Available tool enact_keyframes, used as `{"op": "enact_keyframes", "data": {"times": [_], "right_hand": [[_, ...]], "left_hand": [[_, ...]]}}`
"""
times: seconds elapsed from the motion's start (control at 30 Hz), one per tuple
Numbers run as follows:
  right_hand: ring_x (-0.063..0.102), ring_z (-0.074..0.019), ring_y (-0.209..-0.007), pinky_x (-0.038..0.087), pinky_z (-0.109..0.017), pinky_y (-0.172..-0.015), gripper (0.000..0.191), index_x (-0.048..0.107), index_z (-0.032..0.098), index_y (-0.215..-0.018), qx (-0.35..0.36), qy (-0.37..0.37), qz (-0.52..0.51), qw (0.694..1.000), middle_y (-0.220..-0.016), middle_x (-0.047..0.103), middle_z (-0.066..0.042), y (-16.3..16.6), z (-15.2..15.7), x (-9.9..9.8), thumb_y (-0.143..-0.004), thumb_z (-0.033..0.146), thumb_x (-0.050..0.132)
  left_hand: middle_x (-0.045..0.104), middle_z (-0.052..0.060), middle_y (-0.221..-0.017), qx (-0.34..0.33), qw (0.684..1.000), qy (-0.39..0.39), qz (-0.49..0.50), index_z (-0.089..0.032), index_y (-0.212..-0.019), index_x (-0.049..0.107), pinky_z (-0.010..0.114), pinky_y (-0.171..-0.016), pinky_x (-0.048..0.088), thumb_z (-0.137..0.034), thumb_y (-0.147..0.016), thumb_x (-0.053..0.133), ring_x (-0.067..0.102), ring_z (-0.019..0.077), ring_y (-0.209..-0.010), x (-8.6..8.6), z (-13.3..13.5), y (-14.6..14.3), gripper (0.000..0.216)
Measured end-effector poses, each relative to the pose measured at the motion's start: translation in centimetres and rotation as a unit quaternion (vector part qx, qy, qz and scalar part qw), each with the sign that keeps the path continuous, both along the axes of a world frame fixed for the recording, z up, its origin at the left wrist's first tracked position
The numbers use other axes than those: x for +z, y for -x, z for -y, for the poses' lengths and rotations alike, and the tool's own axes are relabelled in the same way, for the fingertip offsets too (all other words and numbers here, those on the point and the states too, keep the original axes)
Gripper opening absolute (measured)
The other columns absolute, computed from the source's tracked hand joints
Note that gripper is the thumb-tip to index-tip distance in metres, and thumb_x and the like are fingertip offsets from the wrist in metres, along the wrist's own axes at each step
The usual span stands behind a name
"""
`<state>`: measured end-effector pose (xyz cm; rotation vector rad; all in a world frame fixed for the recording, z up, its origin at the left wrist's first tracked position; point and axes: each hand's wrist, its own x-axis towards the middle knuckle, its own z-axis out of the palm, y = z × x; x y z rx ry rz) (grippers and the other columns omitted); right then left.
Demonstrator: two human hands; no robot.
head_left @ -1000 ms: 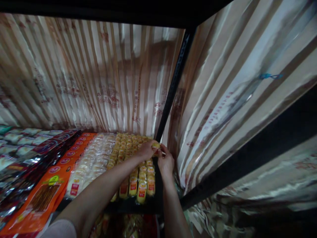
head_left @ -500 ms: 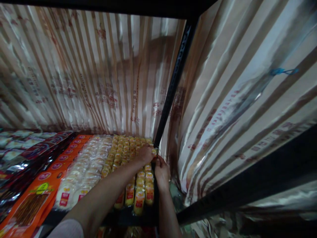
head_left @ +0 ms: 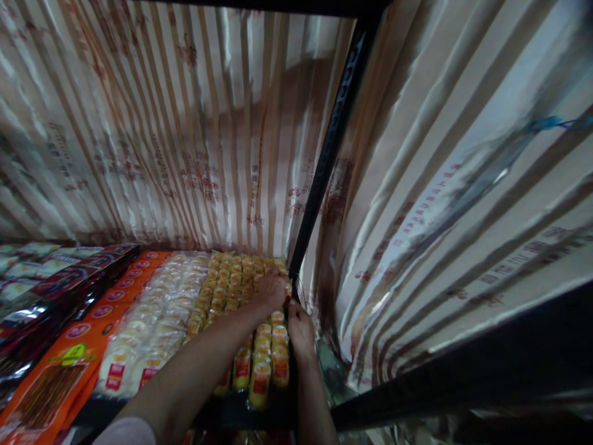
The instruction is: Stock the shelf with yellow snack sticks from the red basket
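My left hand [head_left: 272, 289] reaches over the rows of yellow packaged cakes [head_left: 260, 371] to the foot of a black slotted post [head_left: 319, 176]. Its fingers are bent and closed at a thin wire-like strand [head_left: 300, 285] beside the post. Just below and to the right, my right hand [head_left: 301, 327] comes up along the shelf's end, thumb and fingers pinched on the same strand. The two sets of fingertips almost meet. What exactly lies between them is small and dim.
Left of the cakes lie clear packs of white buns [head_left: 157, 321], orange snack packets [head_left: 74, 346] and dark glossy packets [head_left: 60, 290]. Striped printed sheeting [head_left: 222, 123] hangs behind and to the right. A black rail [head_left: 463, 346] crosses at lower right. A blue tie [head_left: 551, 123] hangs on the sheeting.
My right hand has shifted slightly lower and its fingers have closed in nearer the left hand. The left hand has turned a little at the post. The view has tilted slightly.
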<state>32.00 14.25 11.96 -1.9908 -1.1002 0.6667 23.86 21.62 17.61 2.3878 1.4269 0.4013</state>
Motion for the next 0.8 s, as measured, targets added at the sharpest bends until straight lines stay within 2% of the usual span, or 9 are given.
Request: {"op": "enact_keyframes", "data": {"times": [0.17, 0.3, 0.47, 0.63, 0.8], "right_hand": [[0.060, -0.0254, -0.100, 0.044, -0.032, -0.082, 0.062, 0.066, 0.016, -0.105, -0.005, -0.014, -0.046, 0.999, -0.103, 0.068, -0.012, -0.2, -0.2, -0.6, -0.081, 0.058, 0.028], [0.063, -0.0246, -0.092, 0.045, -0.031, -0.078, 0.066, 0.070, 0.015, -0.095, -0.036, -0.061, -0.108, 0.992, -0.094, 0.070, -0.012, -0.5, -0.5, -1.5, -0.078, 0.064, 0.030], [0.063, -0.0237, -0.090, 0.045, -0.030, -0.078, 0.062, 0.070, 0.015, -0.094, -0.073, -0.123, -0.158, 0.977, -0.088, 0.071, -0.010, -0.2, -0.4, -1.7, -0.076, 0.064, 0.037], [0.062, -0.0227, -0.094, 0.044, -0.030, -0.080, 0.056, 0.068, 0.015, -0.097, -0.088, -0.160, -0.171, 0.968, -0.098, 0.070, -0.010, 0.4, 1.0, -0.7, -0.075, 0.059, 0.042], [0.057, -0.0230, -0.102, 0.041, -0.034, -0.089, 0.055, 0.063, 0.011, -0.104, -0.091, -0.210, -0.154, 0.961, -0.108, 0.065, -0.013, 2.5, 5.1, 1.6, -0.079, 0.055, 0.042]], "left_hand": [[0.055, 0.013, -0.112, 0.012, 1.000, -0.002, -0.006, -0.013, -0.099, 0.064, 0.030, -0.082, 0.046, -0.014, -0.075, 0.054, 0.053, 0.0247, -0.105, -0.3, -0.2, -0.2, 0.027], [0.058, 0.014, -0.109, 0.002, 1.000, -0.019, 0.014, -0.012, -0.098, 0.065, 0.030, -0.086, 0.043, -0.014, -0.075, 0.055, 0.050, 0.0265, -0.109, -0.4, -0.4, -0.2, 0.026], [0.058, 0.015, -0.106, 0.014, 0.996, -0.062, 0.055, -0.013, -0.100, 0.064, 0.034, -0.090, 0.040, -0.013, -0.078, 0.049, 0.049, 0.0268, -0.107, -0.2, 0.4, 0.3, 0.027], [0.061, 0.008, -0.096, 0.011, 0.979, -0.101, 0.176, -0.018, -0.095, 0.064, 0.032, -0.088, 0.043, -0.008, -0.078, 0.043, 0.053, 0.0214, -0.097, 0.4, 4.8, 1.7, 0.028], [0.061, 0.004, -0.093, -0.019, 0.961, -0.047, 0.273, -0.019, -0.092, 0.062, 0.028, -0.084, 0.045, -0.009, -0.079, 0.040, 0.056, 0.0157, -0.090, 0.2, 11.8, 4.2, 0.028]]}}
